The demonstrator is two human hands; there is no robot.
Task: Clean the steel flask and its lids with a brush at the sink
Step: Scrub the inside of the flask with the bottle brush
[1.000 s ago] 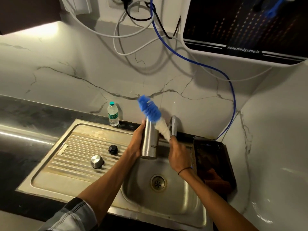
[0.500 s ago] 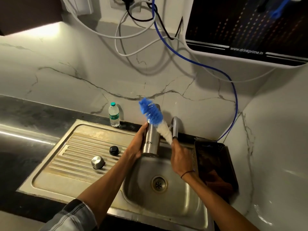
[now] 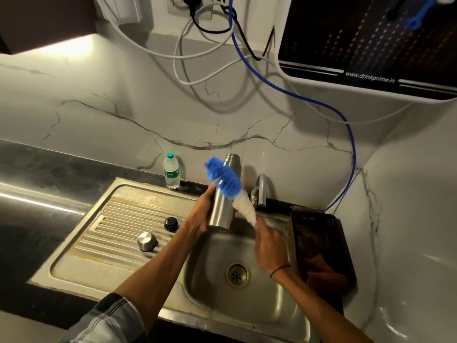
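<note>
Over the sink (image 3: 269, 315), we grip the steel flask (image 3: 223, 199) in our left hand (image 3: 199, 214), fingers wrapped around its lower body, the flask upright with a slight tilt toward one o'clock. Our right hand (image 3: 268, 246) is closed around the handle of the brush (image 3: 231, 189), whose blue bristles lie against the flask's side, the white part just below them. At nine o'clock from the flask, on the ribbed drainboard (image 3: 103, 233), sit the steel lid (image 3: 147, 241) and the black lid (image 3: 171, 224), near each other. A small plastic bottle (image 3: 171, 171) stands at eleven o'clock.
</note>
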